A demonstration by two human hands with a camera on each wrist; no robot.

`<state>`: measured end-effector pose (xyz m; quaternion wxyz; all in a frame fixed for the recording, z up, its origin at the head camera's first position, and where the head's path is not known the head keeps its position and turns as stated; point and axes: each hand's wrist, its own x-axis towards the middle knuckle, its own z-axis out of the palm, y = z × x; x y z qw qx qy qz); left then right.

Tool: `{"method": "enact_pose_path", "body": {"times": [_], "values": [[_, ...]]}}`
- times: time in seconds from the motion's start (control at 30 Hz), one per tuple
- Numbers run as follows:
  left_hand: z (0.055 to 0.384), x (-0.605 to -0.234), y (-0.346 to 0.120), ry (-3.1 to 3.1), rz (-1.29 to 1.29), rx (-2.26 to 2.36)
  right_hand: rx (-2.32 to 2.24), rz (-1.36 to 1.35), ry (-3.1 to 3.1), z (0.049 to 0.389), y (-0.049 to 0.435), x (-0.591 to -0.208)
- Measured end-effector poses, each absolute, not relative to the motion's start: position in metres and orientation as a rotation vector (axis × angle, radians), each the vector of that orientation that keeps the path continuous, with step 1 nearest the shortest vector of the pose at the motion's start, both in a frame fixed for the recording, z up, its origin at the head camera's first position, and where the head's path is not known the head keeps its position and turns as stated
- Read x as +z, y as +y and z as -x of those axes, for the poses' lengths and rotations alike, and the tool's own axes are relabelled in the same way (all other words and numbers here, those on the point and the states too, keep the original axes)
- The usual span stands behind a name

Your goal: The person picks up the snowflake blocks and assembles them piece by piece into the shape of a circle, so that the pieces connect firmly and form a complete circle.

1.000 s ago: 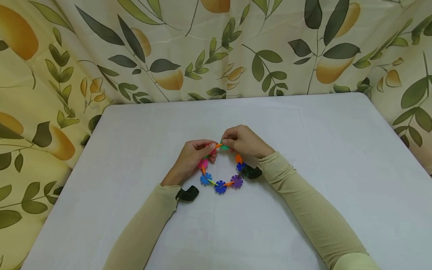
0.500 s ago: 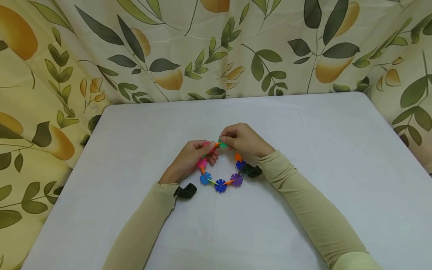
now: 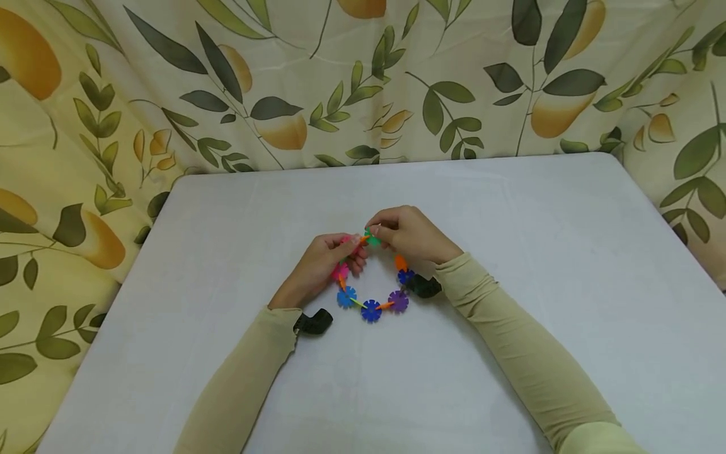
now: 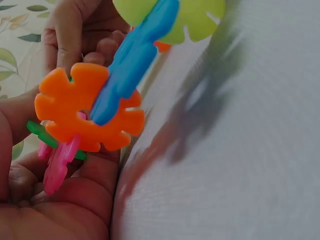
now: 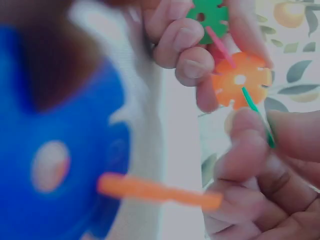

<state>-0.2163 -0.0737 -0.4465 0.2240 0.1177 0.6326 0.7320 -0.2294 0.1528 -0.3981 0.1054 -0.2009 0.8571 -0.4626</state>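
Note:
Notched plastic flower-shaped discs are slotted together in a curved chain between the hands. My left hand (image 3: 317,268) holds the chain's left part, its thumb and fingers around a pink disc and an orange disc (image 5: 250,75). My right hand (image 3: 420,236) pinches a green disc (image 3: 372,238) that meets the orange disc's edge; in the right wrist view it appears as a thin green strip. Toward me the chain curves through a light blue disc (image 3: 346,297), a dark blue disc (image 3: 371,310) and a purple disc (image 3: 398,301). It ends in an orange disc (image 3: 401,261) just below the right hand.
A white-covered table (image 3: 482,353) lies under the hands. Patterned leaf-and-fruit cloth (image 3: 351,82) hangs behind it and at both sides. Dark wrist cameras stick out beside each sleeve, the left camera (image 3: 314,322) close above the table.
Right hand and green disc have shifted slightly left and away from me, showing more of the green disc. The left hand has moved slightly left; the lower chain has hardly moved.

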Motion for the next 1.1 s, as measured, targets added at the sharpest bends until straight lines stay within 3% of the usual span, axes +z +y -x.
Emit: {"method": "enact_pose_path", "body": {"times": [0.53,1.1], "values": [[0.220,-0.445,-0.074,1.674,-0.079,2.228,-1.219,0.423,2.603,0.241,0.191,-0.399],[0.217,-0.443,-0.073,1.601,-0.054,2.317,-1.187,0.579,2.656,0.237,0.183,-0.409]]}}
